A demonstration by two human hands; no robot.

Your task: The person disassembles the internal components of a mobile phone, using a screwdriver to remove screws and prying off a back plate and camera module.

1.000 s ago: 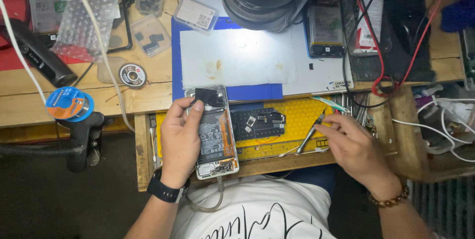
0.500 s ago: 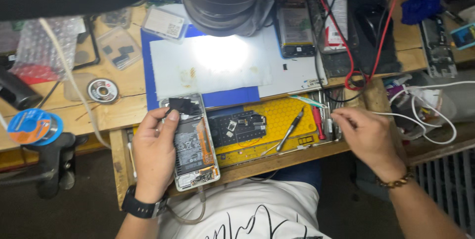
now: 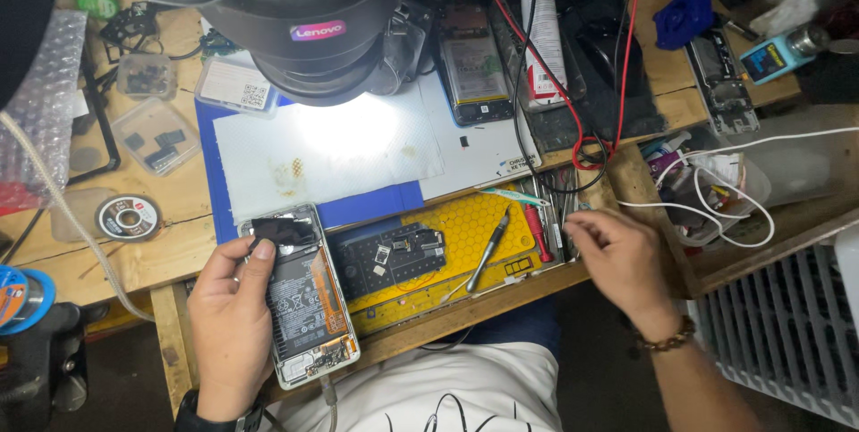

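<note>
Rough wooden bench [image 3: 107,262], yellow matt rubbery mat [image 3: 470,226], glossy phone [image 3: 304,302].

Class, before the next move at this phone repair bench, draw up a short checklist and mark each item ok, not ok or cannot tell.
1. Left hand grips the opened white-framed smartphone firmly: ok.
2. Phone's insides face up, battery showing: ok.
3. Right hand is free of tools: cannot tell, fingertips sit among the tools at the tray's edge.
4. Black-handled pointed tool lies within reach on the yellow honeycomb mat: ok.
5. Black circuit board rests flat on the mat: ok.
</note>
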